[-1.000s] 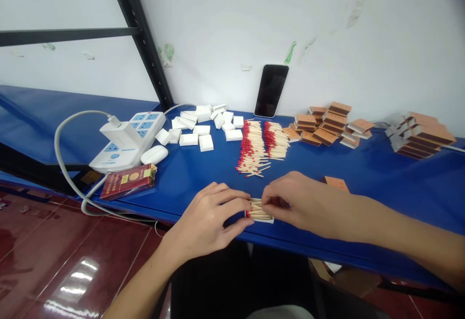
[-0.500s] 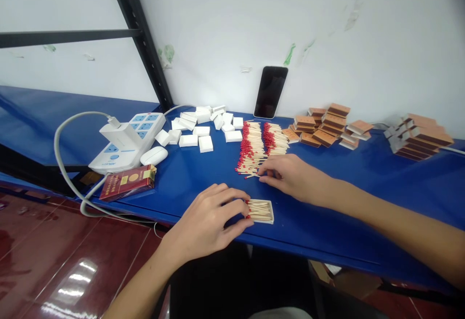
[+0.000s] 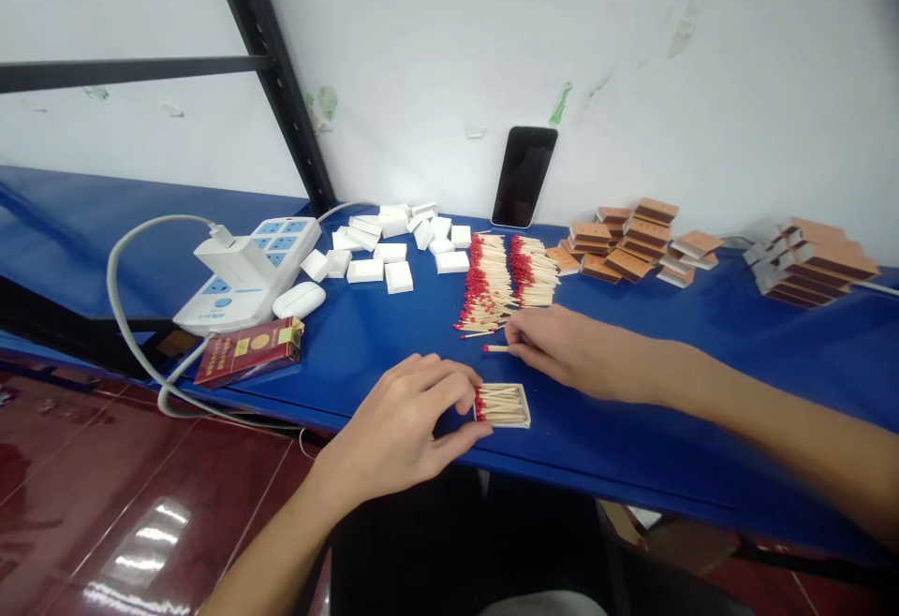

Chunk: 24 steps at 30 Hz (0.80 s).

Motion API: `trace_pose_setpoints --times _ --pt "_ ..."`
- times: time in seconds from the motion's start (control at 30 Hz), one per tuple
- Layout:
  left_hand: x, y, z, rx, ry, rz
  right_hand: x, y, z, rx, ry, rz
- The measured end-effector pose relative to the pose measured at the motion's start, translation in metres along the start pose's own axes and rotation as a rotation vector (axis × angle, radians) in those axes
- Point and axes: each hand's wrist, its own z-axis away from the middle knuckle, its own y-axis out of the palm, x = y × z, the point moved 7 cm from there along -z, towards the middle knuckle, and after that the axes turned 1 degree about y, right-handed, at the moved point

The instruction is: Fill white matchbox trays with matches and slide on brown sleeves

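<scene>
Hands: 2 — one left hand (image 3: 414, 424), one right hand (image 3: 554, 344). Filled tray (image 3: 525, 407): 1, its matches too packed to count. Single match (image 3: 495, 348) in the right fingers: 1. Match heaps (image 3: 493, 279): 2, sticks uncountable. White boxes (image 3: 399, 277): at least fifteen, some overlapping. Orange matchboxes (image 3: 839, 260): over a dozen, exact number hidden by stacking. Phone (image 3: 525, 176), power strip (image 3: 285, 240), plug adapter (image 3: 240, 262), rounded white case (image 3: 299, 300), red pack (image 3: 249, 354) — 1 each.

Nothing can be read with certainty: the red pack (image 3: 253, 351) bears gold characters too small to make out, the power strip (image 3: 245, 304) carries a blurred blue word, and the orange matchboxes (image 3: 628, 265) show only tiny, illegible marks.
</scene>
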Motion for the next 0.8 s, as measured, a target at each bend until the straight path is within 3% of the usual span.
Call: trace_pose_setpoints --times 0.27,0.53,0.8 --pt "0.0 -0.001 0.0 -0.002 -0.016 -0.012 0.021 0.004 0.035 0.007 0.044 -0.111" --pt "0.0 0.0 0.001 0.011 -0.006 -0.023 0.036 0.021 0.034 0.043 0.034 -0.019" --pt "-0.001 0.0 -0.002 0.007 0.017 -0.032 0.043 0.016 0.032 0.037 0.007 0.024"
